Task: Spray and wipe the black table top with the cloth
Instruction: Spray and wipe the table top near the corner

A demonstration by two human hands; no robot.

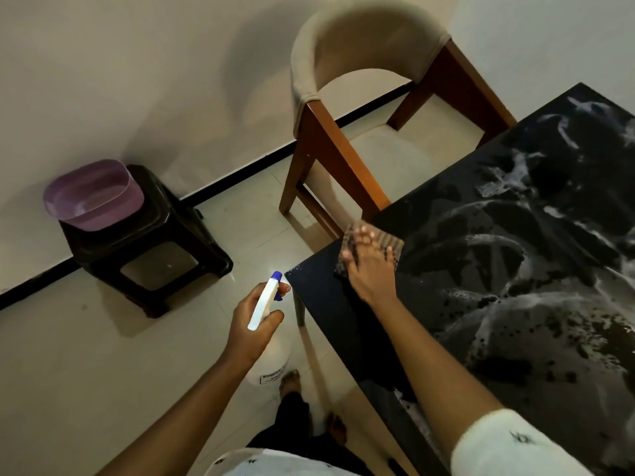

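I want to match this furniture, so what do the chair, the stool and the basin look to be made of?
The chair looks like reddish-brown varnished wood legs under a beige fabric-covered curved back. The stool seems glossy dark moulded plastic, given its rounded edges and sheen. The basin appears to be thin, translucent purple plastic.

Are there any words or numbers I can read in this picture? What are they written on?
Spray bottle held in the left hand: a boxed label with dark letters near its bottom, too blurred to read.
Sleeve on the right arm: small dark marks, a pattern and not words.
Purple basin, dark stool, chair, cloth and black table top: no writing visible.
So nothing here reads clearly.
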